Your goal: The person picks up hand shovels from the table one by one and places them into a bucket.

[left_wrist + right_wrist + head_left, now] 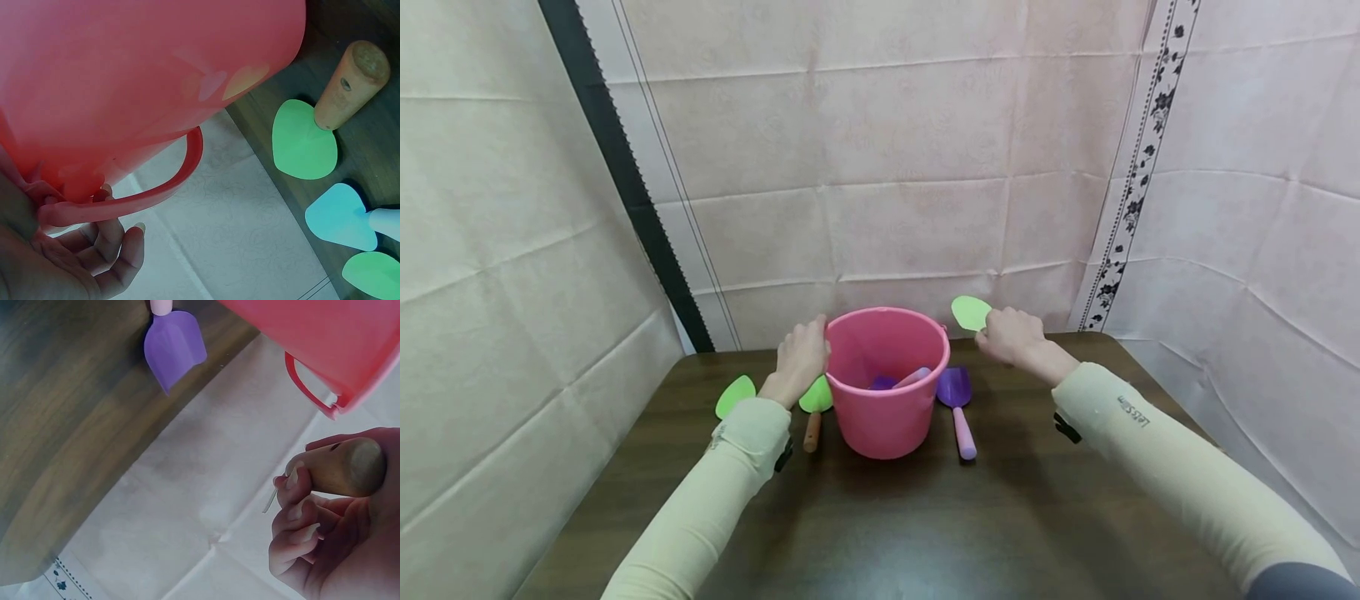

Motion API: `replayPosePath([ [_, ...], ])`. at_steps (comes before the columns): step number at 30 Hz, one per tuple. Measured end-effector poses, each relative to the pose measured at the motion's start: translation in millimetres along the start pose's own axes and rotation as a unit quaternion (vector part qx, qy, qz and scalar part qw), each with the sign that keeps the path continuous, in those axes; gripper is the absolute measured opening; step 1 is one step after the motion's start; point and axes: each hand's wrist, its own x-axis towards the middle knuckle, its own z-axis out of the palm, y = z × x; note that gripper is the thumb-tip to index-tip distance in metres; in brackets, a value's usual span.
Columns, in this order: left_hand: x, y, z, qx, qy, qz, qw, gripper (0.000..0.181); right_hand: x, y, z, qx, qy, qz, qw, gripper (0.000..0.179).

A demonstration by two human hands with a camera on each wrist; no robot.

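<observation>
A pink bucket (883,425) stands upright on the brown table. My left hand (797,358) grips its rim on the left side, beside the joint of the pink bail handle (147,199), with fingers curled under it. Inside the bucket lies a purple toy shovel (913,377) with a lilac grip. To the right of the bucket and above the tabletop, my right hand (1018,335) holds a green garden trowel (971,312) by its wooden handle (347,467). The trowel's blade points left toward the bucket and appears edge-on in the right wrist view.
Another purple shovel (955,389) with a lilac grip lies right of the bucket. Left of it lie a green trowel (813,396) with a wooden handle, a light-blue one (340,217) and another green blade (734,395). Pale cloth (917,225) hangs behind the table's far edge.
</observation>
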Motion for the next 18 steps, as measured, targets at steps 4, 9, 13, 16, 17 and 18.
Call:
replayPosePath([
  [4,0.3,-0.1,0.5,0.004,0.002,-0.003,1.0,0.023,-0.1,-2.8,-5.8,0.002,0.005,0.001,1.0,0.029],
  [9,-0.3,0.0,-0.1,0.003,0.001,-0.003,1.0,0.022,0.5,-5.8,-13.7,0.001,0.009,0.001,1.0,0.028],
  [13,-0.7,0.5,-0.8,0.002,0.0,-0.002,1.0,0.021,0.9,-7.6,-20.0,-0.001,0.012,-0.003,0.9999,0.028],
  [16,-0.9,0.7,-0.4,0.003,0.001,-0.002,1.0,0.022,0.5,-9.6,-23.3,0.003,0.011,-0.004,0.9999,0.028],
  [17,-1.0,0.7,0.0,0.003,0.001,-0.003,1.0,0.022,0.4,-10.6,-24.2,0.005,0.012,-0.003,0.9999,0.028],
  [18,-1.1,0.6,0.4,0.003,0.001,-0.003,1.0,0.023,0.4,-11.5,-24.8,0.006,0.012,-0.003,0.9999,0.028],
])
